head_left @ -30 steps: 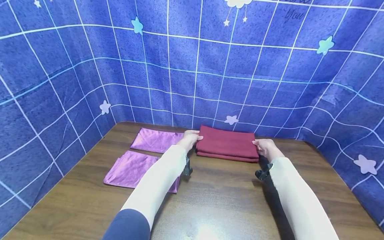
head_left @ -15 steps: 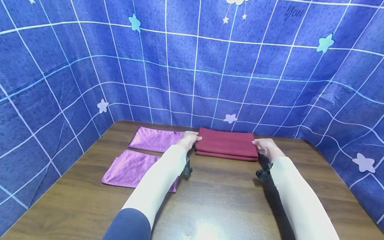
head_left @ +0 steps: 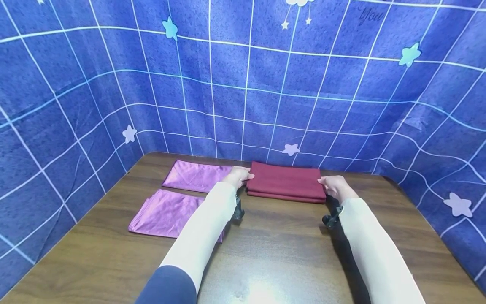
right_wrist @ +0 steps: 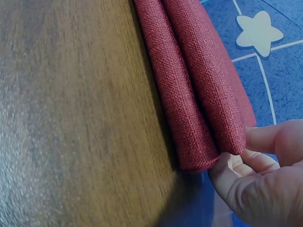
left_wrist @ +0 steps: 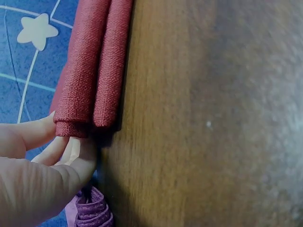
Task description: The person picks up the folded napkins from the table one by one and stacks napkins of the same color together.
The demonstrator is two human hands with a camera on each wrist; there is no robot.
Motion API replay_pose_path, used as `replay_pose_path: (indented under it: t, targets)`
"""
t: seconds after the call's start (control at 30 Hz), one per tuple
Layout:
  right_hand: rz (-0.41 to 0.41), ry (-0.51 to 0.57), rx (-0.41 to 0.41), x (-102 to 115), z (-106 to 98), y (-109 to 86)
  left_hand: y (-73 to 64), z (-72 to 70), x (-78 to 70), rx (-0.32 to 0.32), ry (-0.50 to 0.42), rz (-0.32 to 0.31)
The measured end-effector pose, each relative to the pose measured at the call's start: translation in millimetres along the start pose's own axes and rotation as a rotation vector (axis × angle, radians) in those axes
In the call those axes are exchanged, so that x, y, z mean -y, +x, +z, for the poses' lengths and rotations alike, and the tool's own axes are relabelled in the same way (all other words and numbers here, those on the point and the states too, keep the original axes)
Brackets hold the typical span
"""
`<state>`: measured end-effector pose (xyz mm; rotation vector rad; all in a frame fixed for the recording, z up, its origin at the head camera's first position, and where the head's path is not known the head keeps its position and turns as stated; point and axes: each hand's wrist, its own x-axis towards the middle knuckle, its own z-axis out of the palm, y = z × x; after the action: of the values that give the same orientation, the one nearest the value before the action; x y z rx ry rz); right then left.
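A dark red folded cloth [head_left: 285, 180] lies at the back of the table, two thick folds showing along its front edge. At its left end my left hand [head_left: 237, 176] pinches the upper fold; in the left wrist view, fingers [left_wrist: 78, 158] reach beneath the red fold [left_wrist: 87, 66]. My right hand [head_left: 336, 186] pinches the opposite end, where the right wrist view has fingertips [right_wrist: 258, 138] against the upper fold [right_wrist: 208, 71]. Two shiny purple folded cloths lie left of the red one: the rear one [head_left: 193, 175] beside my left hand, the front one [head_left: 163, 215] partly under my left forearm.
The brown wooden table [head_left: 281, 249] extends toward me and to both sides. A blue curtain [head_left: 265, 84] with white grid lines and stars rises right behind the cloths and along both sides. Dark wrist-worn cameras sit below both hands, such as this camera [head_left: 332, 218].
The red cloth's raised back edge has come down slightly as both hands keep their grip on its ends. The head view has shifted a little.
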<state>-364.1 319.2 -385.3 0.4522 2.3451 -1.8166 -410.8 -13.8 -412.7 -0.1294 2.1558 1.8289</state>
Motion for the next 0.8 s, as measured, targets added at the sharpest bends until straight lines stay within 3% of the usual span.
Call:
replay_pose_path:
  t: [0.03,0.1,0.13,0.2,0.3,0.37,0.43,0.5,0.57,0.63,0.67,0.7,0.77,0.8]
  targets:
    - [0.001,-0.006,0.006,-1,0,0.8,-29.3,0.8,-10.1,-0.001,-0.003,-0.019]
    - [0.01,-0.022,0.018,-3,2,1.9,-67.3,0.8,-22.5,-0.001,-0.02,-0.03]
    - [0.016,-0.026,0.026,-4,2,2.6,-80.0,0.8,-27.7,0.004,-0.025,-0.028]
    - [0.022,-0.041,0.039,-6,2,3.2,-79.3,0.3,-28.8,0.007,-0.02,-0.033]
    - [0.029,-0.038,0.057,-7,1,4.8,-54.8,-1.0,-23.5,0.019,0.027,-0.006]
    - [0.027,-0.023,0.078,-7,0,5.9,-17.8,-5.0,-8.3,0.037,0.038,0.035]
    - [0.033,0.007,0.091,-5,0,6.9,5.0,-7.8,1.9,0.04,0.031,0.035]
    - [0.037,0.042,0.104,-2,-1,7.4,38.1,-12.2,17.7,0.051,0.019,0.041]
    - [0.044,0.06,0.107,1,-1,7.6,57.2,-15.7,28.1,0.068,0.012,0.06]
    - [0.049,0.072,0.112,2,-1,7.0,46.7,-11.0,18.8,0.039,0.038,0.037]
    - [0.05,0.073,0.116,2,-2,6.9,33.0,-9.8,13.3,0.038,0.037,0.028]
    - [0.05,0.063,0.118,2,-2,6.6,8.7,-6.4,1.2,0.03,0.037,0.0]
    - [0.053,0.053,0.119,1,-3,6.0,-13.8,-3.0,-10.0,0.03,0.063,0.019]
    - [0.052,0.048,0.113,1,-3,5.8,-34.4,0.2,-19.7,0.012,0.057,-0.017]
